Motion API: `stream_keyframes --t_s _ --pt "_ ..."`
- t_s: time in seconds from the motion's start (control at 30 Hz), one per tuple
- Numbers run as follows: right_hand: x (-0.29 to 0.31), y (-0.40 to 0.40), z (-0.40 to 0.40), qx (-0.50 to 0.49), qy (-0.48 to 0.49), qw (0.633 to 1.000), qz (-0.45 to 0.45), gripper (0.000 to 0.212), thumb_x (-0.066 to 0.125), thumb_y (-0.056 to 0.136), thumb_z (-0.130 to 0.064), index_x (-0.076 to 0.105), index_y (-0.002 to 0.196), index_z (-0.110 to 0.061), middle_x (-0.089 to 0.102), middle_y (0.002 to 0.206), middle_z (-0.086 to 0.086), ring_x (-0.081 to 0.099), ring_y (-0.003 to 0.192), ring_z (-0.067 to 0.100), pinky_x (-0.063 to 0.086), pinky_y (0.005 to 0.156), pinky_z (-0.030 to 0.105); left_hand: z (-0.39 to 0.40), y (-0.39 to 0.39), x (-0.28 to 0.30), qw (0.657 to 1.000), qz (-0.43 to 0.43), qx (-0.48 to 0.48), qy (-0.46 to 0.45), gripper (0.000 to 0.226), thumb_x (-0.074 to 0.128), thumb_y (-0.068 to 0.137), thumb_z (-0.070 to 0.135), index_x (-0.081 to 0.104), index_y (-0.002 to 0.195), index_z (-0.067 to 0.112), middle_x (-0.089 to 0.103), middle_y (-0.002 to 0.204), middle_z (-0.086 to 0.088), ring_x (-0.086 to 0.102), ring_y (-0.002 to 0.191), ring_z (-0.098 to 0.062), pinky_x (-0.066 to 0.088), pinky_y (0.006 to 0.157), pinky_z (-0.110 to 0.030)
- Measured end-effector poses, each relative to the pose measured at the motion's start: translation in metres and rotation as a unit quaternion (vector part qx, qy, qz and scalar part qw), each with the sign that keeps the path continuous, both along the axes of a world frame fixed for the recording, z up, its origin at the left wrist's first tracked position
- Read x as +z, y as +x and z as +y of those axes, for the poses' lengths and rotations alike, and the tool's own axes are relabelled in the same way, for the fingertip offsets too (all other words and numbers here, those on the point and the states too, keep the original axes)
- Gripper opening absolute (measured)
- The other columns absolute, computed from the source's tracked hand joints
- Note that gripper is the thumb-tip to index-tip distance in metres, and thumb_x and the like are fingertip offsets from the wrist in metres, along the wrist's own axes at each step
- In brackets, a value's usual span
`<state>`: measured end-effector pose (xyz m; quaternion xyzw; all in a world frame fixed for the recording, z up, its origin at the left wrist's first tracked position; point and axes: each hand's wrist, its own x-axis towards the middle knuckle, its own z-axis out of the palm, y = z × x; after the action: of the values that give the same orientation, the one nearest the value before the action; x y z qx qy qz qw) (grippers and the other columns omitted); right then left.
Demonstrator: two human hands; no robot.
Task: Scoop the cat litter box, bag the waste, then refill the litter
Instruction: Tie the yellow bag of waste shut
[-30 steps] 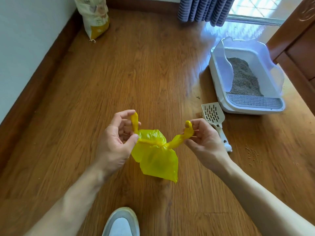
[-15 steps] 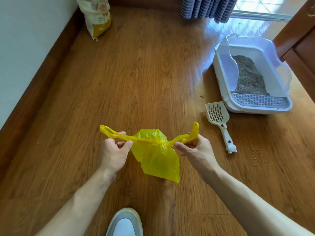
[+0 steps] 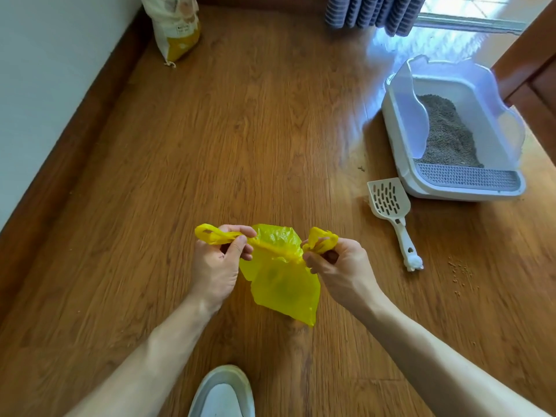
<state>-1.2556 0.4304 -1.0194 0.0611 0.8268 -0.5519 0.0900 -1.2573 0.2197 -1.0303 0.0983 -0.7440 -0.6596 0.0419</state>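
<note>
The yellow plastic bag (image 3: 282, 278) hangs in the air above the wooden floor (image 3: 240, 130), between the two hands, in the lower middle of the view. Its body hangs down and ends in a corner that points to the floor. Through the thin plastic some darker patches show inside, but what they are is not possible to tell. The top of the bag is gathered, and its two handles are pulled out to the sides.

The left hand (image 3: 216, 266) holds the left handle: the thumb and the curled fingers (image 3: 237, 231) pinch the twisted plastic, and a loop of it sticks out to the left. The right hand (image 3: 340, 266) grips the right handle in the same way, its fingers curled around a bunched piece of yellow plastic.

To the right of the bag, a white slotted scoop (image 3: 391, 212) lies flat on the floor with its handle toward the person. Just behind it stands the white litter box (image 3: 400, 139) with a high translucent wall. Inside there is grey litter (image 3: 448, 136), heaped more at the far end, and at the near end there is a grated step. Some loose grains (image 3: 460, 272) are scattered on the floor near the handle of the scoop.

Far away, near the wall on the left, a litter sack (image 3: 176, 25) stands upright. At the bottom edge one grey and white shoe (image 3: 224, 392) is seen.
</note>
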Motion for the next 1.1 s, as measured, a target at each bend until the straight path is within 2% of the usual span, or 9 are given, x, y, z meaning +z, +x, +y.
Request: stream_keyframes --t_s 0.1,0.27,0.53,0.6,0.77,0.83,0.9,0.97,1.1 --pt "0.008 0.003 -0.001 0.02 0.01 0.999 0.039 0.016 0.074 0.085 -0.008 0.068 0.073 -0.017 0.067 0.066 0.003 0.058 0.057 0.008 0.051 0.058 0.024 0.004 0.003 0.007 1.0 0.009 -0.005 -0.018 0.014 0.058 0.097 0.007 0.072 0.094 0.007 0.075 0.081 -0.004 0.061 0.062 -0.014 0.052 0.06 -0.026" --pt "0.014 0.006 -0.006 0.083 0.043 0.99 0.102 0.016 0.073 0.086 -0.019 0.065 0.072 -0.016 0.061 0.069 0.0 0.058 0.063 0.022 0.051 0.06 0.045 0.013 0.011 0.024 0.991 0.017 -0.073 -0.107 0.023 0.057 0.095 0.032 0.071 0.081 0.019 0.07 0.066 0.005 0.062 0.061 -0.012 0.047 0.063 -0.026" --pt "0.03 0.013 -0.018 0.139 0.054 0.976 0.161 0.011 0.073 0.086 -0.019 0.067 0.077 -0.016 0.058 0.069 0.001 0.056 0.062 0.021 0.047 0.059 0.045 0.032 0.016 0.032 0.974 -0.026 -0.115 -0.195 0.024 0.062 0.084 0.017 0.062 0.06 0.016 0.062 0.052 0.011 0.053 0.048 -0.006 0.039 0.049 -0.027" --pt "0.036 0.013 -0.017 0.146 0.059 0.975 0.154 0.013 0.076 0.084 -0.019 0.065 0.092 -0.018 0.057 0.068 -0.003 0.052 0.061 0.017 0.049 0.06 0.039 0.029 0.016 0.032 0.969 -0.04 -0.113 -0.217 0.025 0.06 0.078 0.018 0.056 0.053 0.017 0.054 0.046 0.009 0.046 0.045 -0.01 0.034 0.047 -0.031" --pt "0.046 0.011 -0.015 0.221 0.142 0.959 0.102 0.072 0.077 0.083 -0.023 0.04 0.145 -0.034 0.049 0.067 -0.014 0.051 0.065 0.006 0.043 0.064 0.016 0.025 0.019 0.034 0.931 -0.006 -0.173 -0.32 0.022 0.054 0.08 0.032 0.06 0.067 0.015 0.06 0.061 -0.006 0.057 0.062 -0.028 0.037 0.053 -0.037" --pt "0.046 0.01 -0.015 0.243 0.181 0.948 0.099 0.054 0.078 0.082 -0.024 0.055 0.131 -0.031 0.048 0.066 -0.017 0.05 0.063 0.003 0.038 0.062 0.013 0.024 0.021 0.035 0.923 0.029 -0.206 -0.324 0.019 0.052 0.081 0.033 0.06 0.07 0.021 0.055 0.06 -0.002 0.057 0.065 -0.026 0.033 0.054 -0.034" --pt "0.045 0.01 -0.014 0.241 0.206 0.943 0.102 0.019 0.078 0.081 -0.026 0.06 0.088 -0.026 0.05 0.063 -0.013 0.048 0.058 0.007 0.038 0.056 0.021 0.023 0.023 0.036 0.903 0.077 -0.231 -0.353 0.02 0.054 0.085 0.031 0.059 0.068 0.021 0.04 0.059 0.011 0.049 0.06 -0.013 0.028 0.052 -0.026" --pt "0.044 0.011 -0.013 0.224 0.218 0.946 0.085 0.031 0.078 0.081 -0.028 0.05 0.07 -0.022 0.051 0.061 -0.007 0.046 0.054 0.012 0.038 0.051 0.027 0.021 0.023 0.035 0.892 0.089 -0.269 -0.353 0.025 0.05 0.089 0.033 0.056 0.07 0.018 0.039 0.064 0.014 0.042 0.065 -0.008 0.032 0.054 -0.026" --pt "0.05 0.013 -0.016 0.208 0.256 0.942 0.068 0.028 0.075 0.079 -0.015 0.048 0.07 -0.017 0.053 0.065 0.003 0.047 0.054 0.02 0.046 0.051 0.037 0.023 0.028 0.041 0.914 0.043 -0.288 -0.285 0.034 0.052 0.081 0.053 0.065 0.077 0.022 0.06 0.075 0.007 0.054 0.076 -0.011 0.046 0.067 -0.034"
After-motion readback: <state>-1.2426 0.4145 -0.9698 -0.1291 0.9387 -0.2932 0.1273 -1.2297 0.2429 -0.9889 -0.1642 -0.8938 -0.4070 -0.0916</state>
